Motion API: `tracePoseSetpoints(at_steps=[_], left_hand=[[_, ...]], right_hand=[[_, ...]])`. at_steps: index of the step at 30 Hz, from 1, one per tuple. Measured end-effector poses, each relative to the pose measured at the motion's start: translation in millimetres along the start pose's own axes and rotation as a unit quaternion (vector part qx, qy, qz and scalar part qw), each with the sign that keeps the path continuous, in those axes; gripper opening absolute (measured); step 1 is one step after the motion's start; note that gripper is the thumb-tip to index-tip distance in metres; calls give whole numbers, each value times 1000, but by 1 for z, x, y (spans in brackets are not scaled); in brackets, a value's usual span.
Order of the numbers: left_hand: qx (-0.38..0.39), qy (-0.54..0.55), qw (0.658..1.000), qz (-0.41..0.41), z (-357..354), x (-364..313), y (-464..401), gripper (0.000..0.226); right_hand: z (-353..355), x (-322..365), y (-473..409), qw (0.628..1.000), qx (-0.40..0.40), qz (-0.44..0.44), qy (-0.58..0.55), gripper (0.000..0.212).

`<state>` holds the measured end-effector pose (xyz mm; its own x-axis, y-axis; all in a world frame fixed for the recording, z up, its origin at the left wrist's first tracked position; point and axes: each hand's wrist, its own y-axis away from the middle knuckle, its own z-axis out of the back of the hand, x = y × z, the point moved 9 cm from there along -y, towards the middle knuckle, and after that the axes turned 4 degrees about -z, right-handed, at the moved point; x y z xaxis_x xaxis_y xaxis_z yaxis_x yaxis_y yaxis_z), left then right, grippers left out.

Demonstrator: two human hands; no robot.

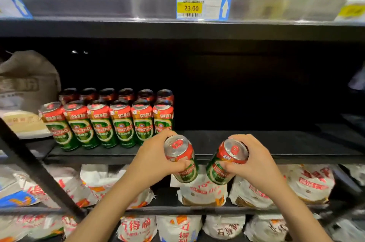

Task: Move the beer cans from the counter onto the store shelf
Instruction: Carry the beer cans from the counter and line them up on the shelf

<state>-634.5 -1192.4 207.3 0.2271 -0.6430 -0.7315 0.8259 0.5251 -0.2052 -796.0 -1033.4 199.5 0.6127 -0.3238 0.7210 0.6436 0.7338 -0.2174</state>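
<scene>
I have one beer can in each hand, both just in front of the black store shelf point(256, 143) where they belong. My left hand point(156, 159) wraps the left can point(180, 159) from its left side, fingers curled behind and thumb across the label, and the can leans with its silver top tilted toward me. My right hand point(254, 164) grips the right can point(227, 161) the same way from its right side, and that one tilts too, its top toward me and slightly to the right. I hold them by the body rather than the lid so that I can stand each one upright and slide it in without my fingers getting caught under the shelf above point(118, 6). The two cans are close together but apart, not touching. On the shelf the row of cans point(106, 125) already stands upright in two ranks, labels facing out, packed side by side from the left. The bare stretch of shelf begins just right of the last can in that row, which is just beyond my left fingers, so I judge that is where these two go next to keep the rows running. The table I take the cans from is out of sight. Below my wrists lie white bags with red print point(203, 192) on the lower shelves, and a tan sack point(29, 80) sits to the left of the cans.
</scene>
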Motion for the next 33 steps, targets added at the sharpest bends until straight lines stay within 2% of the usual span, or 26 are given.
tracePoseSetpoints(at_steps=[6,11,14,16,21,24,28,33], left_hand=[[32,-122,988,-86,-8,-34,-95,58],[78,-230,967,-74,-24,-37,-174,54],[135,-249,958,-40,-35,-21,-206,56],[144,-236,960,-37,-38,-11,-222,55],[152,-272,949,-48,-43,13,-246,60],[190,-300,934,-42,-48,22,-252,47],[203,-325,923,-26,-49,35,-253,63],[224,-348,910,-10,-52,46,-250,59]], right_hand=[[8,-18,-72,999,1,12,44,53],[1,-37,-130,998,33,-7,45,57],[-14,-55,-161,995,74,-46,44,57],[-23,-64,-176,991,103,-65,57,53],[-39,-61,-204,992,106,-52,38,54],[-52,-59,-214,989,133,-38,56,54],[-71,-57,-223,986,159,-37,43,61],[-84,-54,-231,984,171,-39,28,69]])
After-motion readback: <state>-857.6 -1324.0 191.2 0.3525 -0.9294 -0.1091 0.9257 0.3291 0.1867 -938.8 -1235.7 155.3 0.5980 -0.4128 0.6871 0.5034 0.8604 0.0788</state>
